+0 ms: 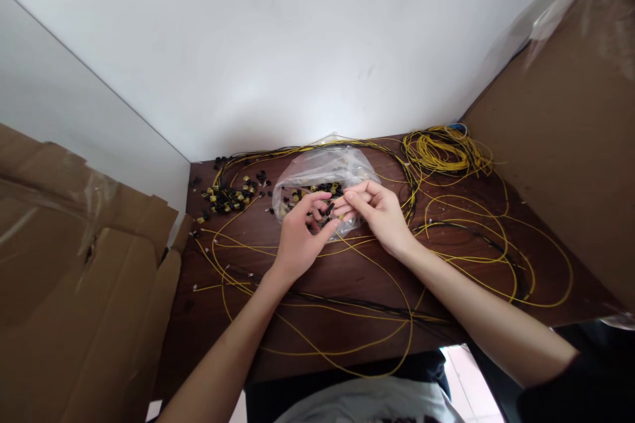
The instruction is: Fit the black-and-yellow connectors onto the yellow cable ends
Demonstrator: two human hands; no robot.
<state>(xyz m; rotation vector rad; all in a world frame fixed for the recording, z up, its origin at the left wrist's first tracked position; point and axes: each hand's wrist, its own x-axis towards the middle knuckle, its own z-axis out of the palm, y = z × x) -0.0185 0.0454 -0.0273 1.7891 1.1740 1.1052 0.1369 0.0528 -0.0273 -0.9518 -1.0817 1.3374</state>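
Observation:
Over a clear plastic bag (325,162) my two hands meet at the middle of the table. My left hand (302,234) is curled, with its thumb against the end of a thin yellow wire (370,258), which loops down toward the table's front edge. A small black part (329,209) shows between its fingers. Thumb and fingers of my right hand (380,215) are pressed together close by; what they pinch is too small to make out. Inside the bag lie many small black and yellow pieces (322,189), partly hidden by my hands.
A pile of black and yellow parts (231,197) sits at the left rear. Coiled yellow wire (439,153) lies at the right rear. Loose wires (347,307) cross the brown table (208,317). Cardboard stands at left (84,291) and right (560,125), with a white wall (307,46) behind.

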